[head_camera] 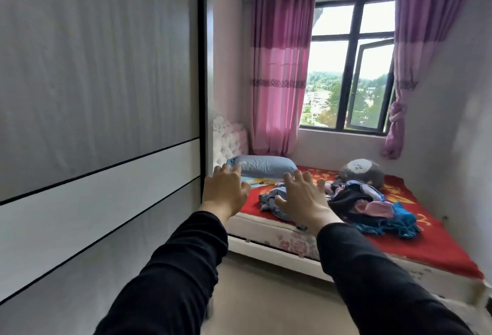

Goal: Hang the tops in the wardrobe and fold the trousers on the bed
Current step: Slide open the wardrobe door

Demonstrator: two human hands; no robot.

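The task is looking barely begun: the clothes (359, 201) are lying in one tangled heap on the bed (266, 230), dark, blue and pink pieces mixed together, with a bluish garment (269, 201) trailing off the heap's near left end, and nothing there is showing as folded. The wardrobe (101, 95) is standing at the left with its grey sliding door drawn across, so whether anything is hanging inside cannot be told. The person is reaching both arms forward in black sleeves; the left hand (225, 192) and the right hand (302, 199) are both spreading their fingers wide and holding nothing, hovering short of the heap. By this showing, sorting tops from trousers, hanging and folding are all waiting to be done. A red blanket (431, 252) is covering the mattress, a blue pillow (263, 165) is resting by the white tufted headboard (229, 140), and a grey soft toy (362, 172) is sitting behind the heap. Pink curtains (277, 68) are framing a dark-framed window (351, 68) with one pane swinging open, and a pale floor (253, 297) is running between wardrobe and bed.
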